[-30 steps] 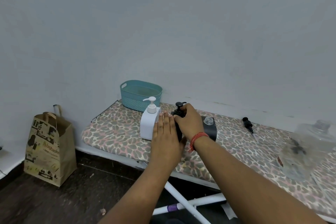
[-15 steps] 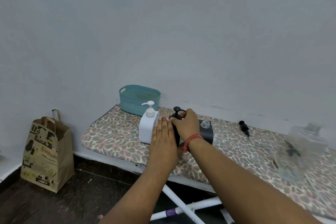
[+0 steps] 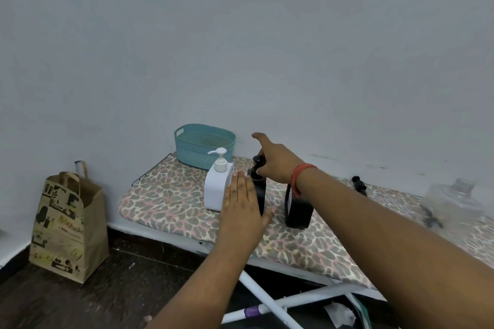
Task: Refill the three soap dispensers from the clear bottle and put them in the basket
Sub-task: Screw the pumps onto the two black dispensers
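A teal basket (image 3: pixel 204 145) stands at the board's far left end. In front of it is a white dispenser (image 3: pixel 217 189) with its pump on. Right of that stands a black dispenser (image 3: pixel 258 189) with a black pump. My left hand (image 3: pixel 242 208) lies flat against its near side, fingers straight, thumb out to the right. My right hand (image 3: pixel 275 163) holds the pump head from the right, index finger sticking out. A second black dispenser (image 3: pixel 298 211) stands partly behind my right wrist. The clear bottle (image 3: pixel 451 203) is at the far right, uncapped.
A loose black pump (image 3: pixel 358 184) lies on the leopard-print ironing board (image 3: pixel 165 203) near the wall. A brown paper bag (image 3: pixel 66 224) stands on the dark floor to the left. White board legs (image 3: pixel 267 299) cross below the board.
My right hand has turned on the black pump head and its index finger now points out. The left hand stays flat against the black dispenser.
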Demonstrator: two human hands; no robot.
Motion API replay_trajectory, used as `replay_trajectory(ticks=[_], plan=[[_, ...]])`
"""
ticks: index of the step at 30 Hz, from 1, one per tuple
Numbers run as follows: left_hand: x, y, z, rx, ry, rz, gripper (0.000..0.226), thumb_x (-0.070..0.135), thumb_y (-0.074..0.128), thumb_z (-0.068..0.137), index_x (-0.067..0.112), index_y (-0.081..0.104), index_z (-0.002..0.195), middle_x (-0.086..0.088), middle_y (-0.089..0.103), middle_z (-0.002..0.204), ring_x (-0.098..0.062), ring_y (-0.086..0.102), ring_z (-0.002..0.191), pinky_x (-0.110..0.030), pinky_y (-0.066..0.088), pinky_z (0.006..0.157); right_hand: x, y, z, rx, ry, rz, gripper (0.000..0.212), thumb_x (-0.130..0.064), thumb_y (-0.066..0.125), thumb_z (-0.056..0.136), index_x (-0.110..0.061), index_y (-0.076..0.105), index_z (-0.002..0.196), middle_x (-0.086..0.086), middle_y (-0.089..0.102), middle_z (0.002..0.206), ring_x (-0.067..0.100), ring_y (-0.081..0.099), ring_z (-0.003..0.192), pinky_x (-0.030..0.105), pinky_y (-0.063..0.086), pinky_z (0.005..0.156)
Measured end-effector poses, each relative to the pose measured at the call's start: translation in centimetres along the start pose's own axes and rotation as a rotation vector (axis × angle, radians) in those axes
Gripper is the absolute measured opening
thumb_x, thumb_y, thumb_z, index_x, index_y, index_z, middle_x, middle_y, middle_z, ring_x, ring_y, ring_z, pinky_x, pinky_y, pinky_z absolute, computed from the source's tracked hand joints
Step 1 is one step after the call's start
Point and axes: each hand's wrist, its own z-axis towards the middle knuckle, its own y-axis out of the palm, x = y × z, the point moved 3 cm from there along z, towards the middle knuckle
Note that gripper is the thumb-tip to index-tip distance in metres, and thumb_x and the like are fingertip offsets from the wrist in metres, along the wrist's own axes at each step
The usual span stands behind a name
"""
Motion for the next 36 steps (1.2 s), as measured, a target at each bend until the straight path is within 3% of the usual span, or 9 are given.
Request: replay_trajectory(ticks=[3, 10, 14, 16, 19, 23, 28, 33, 36], plan=[[0.1, -0.3, 0.0, 0.005, -0.008, -0.003, 0.097, 0.064, 0.036, 0.099, 0.001, -0.011, 0.156, -0.018, -0.016, 0.165, -0.029, -0.014, 0.154, -0.04, -0.009, 0.124, -0.1, 0.2, 0.1, 0.01, -0.009, -0.017, 0.093, -0.009, 0.069, 0.083, -0.024, 0.011, 0.155, -0.007, 0.057, 0.085, 0.01, 0.059, 0.075, 0.023, 0.046, 0.066], [0.3, 0.3, -0.2, 0.036, 0.009, -0.022, 0.098, 0.062, 0.041, 0.098, 0.0, -0.007, 0.156, -0.019, -0.006, 0.167, -0.03, -0.007, 0.155, -0.042, -0.002, 0.125, 1.4, 1.4, -0.3, 0.141, 0.039, 0.001, 0.1, -0.031, 0.079, 0.08, -0.017, 0.012, 0.153, 0.001, 0.064, 0.095, 0.021, 0.063, 0.086, 0.035, 0.055, 0.081], [0.1, 0.4, -0.1, 0.108, 0.022, 0.041, 0.098, 0.064, 0.047, 0.094, -0.002, 0.012, 0.157, -0.022, 0.007, 0.165, -0.032, 0.007, 0.155, -0.044, 0.007, 0.124, 1.7, 1.1, -0.5, 0.042, -0.002, 0.123, 0.101, -0.017, 0.078, 0.082, -0.023, 0.01, 0.156, 0.001, 0.06, 0.116, 0.021, 0.06, 0.105, 0.029, 0.046, 0.09], [0.1, 0.7, 0.0, 0.114, 0.019, 0.065, 0.099, 0.065, 0.048, 0.093, -0.003, 0.017, 0.157, -0.022, 0.011, 0.165, -0.033, 0.011, 0.154, -0.045, 0.01, 0.124, 1.9, 0.9, -0.6, 0.061, 0.005, 0.138, 0.098, -0.014, 0.078, 0.081, -0.024, 0.014, 0.155, 0.001, 0.061, 0.11, 0.022, 0.062, 0.102, 0.026, 0.043, 0.085], [0.0, 0.8, 0.0, 0.111, 0.014, 0.099, 0.099, 0.066, 0.049, 0.091, -0.004, 0.02, 0.155, -0.024, 0.016, 0.164, -0.034, 0.015, 0.153, -0.047, 0.013, 0.124, 2.0, 1.5, -0.5, 0.134, 0.042, 0.138, 0.094, -0.028, 0.083, 0.077, -0.02, 0.023, 0.15, -0.006, 0.059, 0.091, 0.017, 0.06, 0.088, 0.025, 0.044, 0.077], [-0.1, 0.9, 0.1, 0.083, 0.018, 0.112, 0.1, 0.067, 0.044, 0.093, -0.004, 0.013, 0.157, -0.023, 0.011, 0.165, -0.034, 0.006, 0.155, -0.046, 0.005, 0.125, 2.1, 2.2, -0.2, 0.162, 0.033, 0.119, 0.089, -0.034, 0.079, 0.081, -0.018, 0.024, 0.148, -0.009, 0.057, 0.097, 0.015, 0.058, 0.091, 0.026, 0.044, 0.082], [-0.1, 1.0, 0.0, 0.15, 0.031, 0.141, 0.1, 0.065, 0.055, 0.088, -0.004, 0.026, 0.154, -0.025, 0.021, 0.162, -0.036, 0.02, 0.152, -0.049, 0.016, 0.124, 2.7, 1.0, -0.4, 0.038, 0.03, 0.227, 0.098, -0.013, 0.078, 0.081, -0.023, 0.015, 0.155, 0.003, 0.067, 0.113, 0.021, 0.062, 0.106, 0.029, 0.045, 0.093], [-0.2, 1.1, 0.1, 0.127, 0.011, 0.144, 0.103, 0.067, 0.056, 0.088, -0.004, 0.024, 0.154, -0.024, 0.022, 0.163, -0.035, 0.018, 0.152, -0.049, 0.017, 0.124, 2.5, 2.1, -0.4, 0.176, 0.07, 0.18, 0.092, -0.029, 0.084, 0.076, -0.018, 0.025, 0.146, -0.003, 0.061, 0.085, 0.017, 0.061, 0.087, 0.027, 0.046, 0.076], [-0.3, 1.1, 0.1, 0.115, 0.009, 0.154, 0.103, 0.068, 0.054, 0.089, -0.005, 0.022, 0.155, -0.025, 0.021, 0.163, -0.035, 0.016, 0.153, -0.048, 0.014, 0.124, 2.5, 2.8, -0.4, 0.221, 0.068, 0.181, 0.094, -0.033, 0.083, 0.077, -0.018, 0.023, 0.148, -0.002, 0.062, 0.091, 0.017, 0.061, 0.09, 0.028, 0.048, 0.08]])
